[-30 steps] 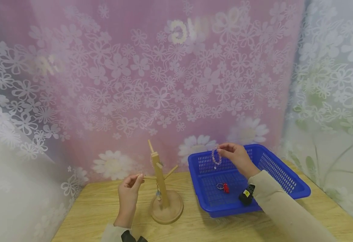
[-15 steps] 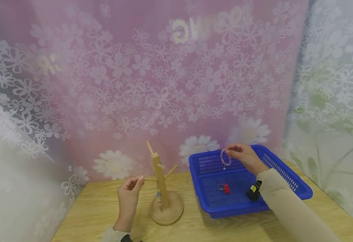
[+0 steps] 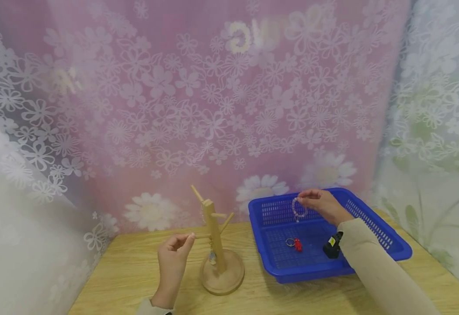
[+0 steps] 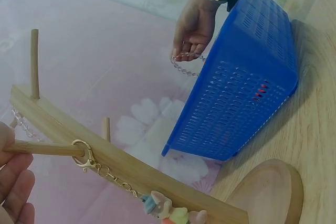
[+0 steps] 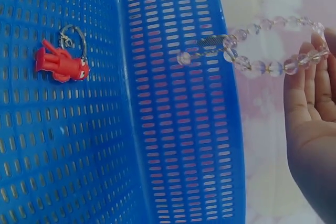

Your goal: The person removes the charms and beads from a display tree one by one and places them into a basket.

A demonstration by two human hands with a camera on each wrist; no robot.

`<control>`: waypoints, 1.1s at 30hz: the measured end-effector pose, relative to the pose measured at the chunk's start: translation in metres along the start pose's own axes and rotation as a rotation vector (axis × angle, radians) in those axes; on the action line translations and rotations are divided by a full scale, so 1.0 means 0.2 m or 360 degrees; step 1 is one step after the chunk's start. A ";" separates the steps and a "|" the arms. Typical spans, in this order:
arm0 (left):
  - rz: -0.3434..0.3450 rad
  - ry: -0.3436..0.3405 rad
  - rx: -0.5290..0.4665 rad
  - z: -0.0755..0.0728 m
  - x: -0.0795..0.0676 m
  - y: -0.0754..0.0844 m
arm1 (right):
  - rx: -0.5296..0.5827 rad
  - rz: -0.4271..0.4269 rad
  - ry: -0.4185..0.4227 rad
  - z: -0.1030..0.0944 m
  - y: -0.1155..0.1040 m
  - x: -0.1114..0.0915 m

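Note:
My right hand pinches a bracelet of clear pinkish beads, which hangs above the back part of the blue basket. A short charm dangles from it in the right wrist view. With thumb and fingertips, my left hand grips the end of a peg on a wooden stand. On that same peg hangs a gold keychain with a small plush figure. Another beaded bracelet hangs on the stand behind the post.
Inside the basket lies a red figure keychain with a metal ring. The stand's round base rests on the wooden table, left of the basket. A pink flowered curtain hangs behind.
My right hand has shifted a little to the right over the basket with the bracelet. My left hand stays at the peg's end. The head view has shifted slightly.

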State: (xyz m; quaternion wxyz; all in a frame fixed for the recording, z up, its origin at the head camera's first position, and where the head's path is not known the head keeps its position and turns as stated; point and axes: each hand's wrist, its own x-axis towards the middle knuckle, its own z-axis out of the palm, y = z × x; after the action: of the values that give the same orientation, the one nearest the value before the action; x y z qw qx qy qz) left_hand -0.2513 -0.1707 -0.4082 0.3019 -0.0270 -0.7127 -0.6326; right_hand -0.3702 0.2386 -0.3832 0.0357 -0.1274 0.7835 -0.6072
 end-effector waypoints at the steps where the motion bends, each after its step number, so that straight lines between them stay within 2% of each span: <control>1: 0.0013 -0.0008 0.0006 0.00 -0.01 0.02 | -0.0007 0.0009 -0.0023 0.00 0.01 0.00; 3: 0.0048 -0.0040 0.0011 0.00 -0.01 0.04 | -0.0023 0.0021 -0.0068 0.00 0.03 0.01; 7: 0.0067 -0.0102 -0.0004 -0.01 -0.01 0.02 | -0.0048 0.0044 -0.0153 0.00 0.07 0.03; 9: 0.0038 -0.0129 -0.0040 -0.02 0.00 -0.02 | -0.0039 0.0087 -0.0188 0.00 0.08 0.03; 12: -0.0026 -0.0178 -0.0090 -0.03 0.00 -0.03 | -0.0037 0.0126 -0.0263 0.01 0.11 0.03; 16: -0.0077 -0.0216 -0.0060 -0.04 0.01 -0.03 | 0.0002 0.0179 -0.0305 0.01 0.13 0.03; 21: -0.0107 -0.0203 0.0041 -0.05 0.05 -0.02 | -0.0001 0.0174 -0.0369 0.01 0.15 0.03; 26: -0.0075 -0.0195 -0.0078 -0.05 0.10 -0.01 | -0.0011 0.0152 -0.0436 0.01 0.16 0.03; 33: -0.0029 -0.0283 -0.0156 -0.07 0.17 0.00 | -0.0033 0.0131 -0.0477 0.00 0.18 0.03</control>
State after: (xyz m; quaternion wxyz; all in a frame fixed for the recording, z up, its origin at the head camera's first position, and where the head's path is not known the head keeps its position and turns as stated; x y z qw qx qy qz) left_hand -0.2731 -0.1953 -0.3916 0.2299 -0.0914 -0.7052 -0.6644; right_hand -0.3806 0.2446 -0.4166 0.1758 -0.1846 0.7802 -0.5712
